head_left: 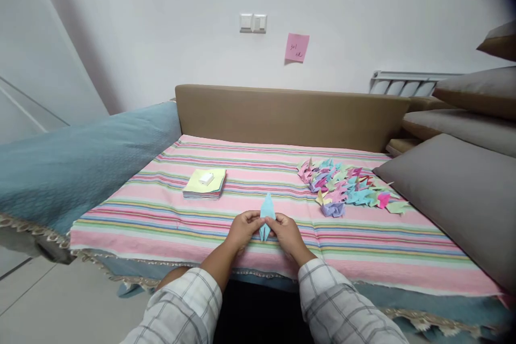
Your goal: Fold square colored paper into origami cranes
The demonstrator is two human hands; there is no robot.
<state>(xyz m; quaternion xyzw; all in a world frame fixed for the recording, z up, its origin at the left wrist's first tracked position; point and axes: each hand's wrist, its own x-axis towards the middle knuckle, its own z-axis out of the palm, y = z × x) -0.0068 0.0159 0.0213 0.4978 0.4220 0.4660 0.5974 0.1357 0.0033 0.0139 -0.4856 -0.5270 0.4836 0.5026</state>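
Nearest to us are two checked sleeves (pixel 183 301), light with grey lines, pushed back from the wrists. Our left hand (pixel 244 228) and right hand (pixel 287 231) meet just above a pink striped cloth (pixel 153 226). Between them we have a light blue folded paper (pixel 267 205), slim and pointed at its far end, its near end split into two narrow points. The grip of each hand is pinched on it, left thumb and fingers at one edge, right thumb and fingers at the other.

Farther off, to the left, we see a stack of square paper (pixel 198 189), yellow on top, with a small white object (pixel 207 178) resting on it. To the right lies a crowded group of folded paper pieces (pixel 346 188) in pink, blue, green and purple, near a grey cushion (pixel 451 199). Beyond stands a brown backrest (pixel 282 113); on the wall behind we find white switches (pixel 253 22) and a pink note (pixel 297 47).
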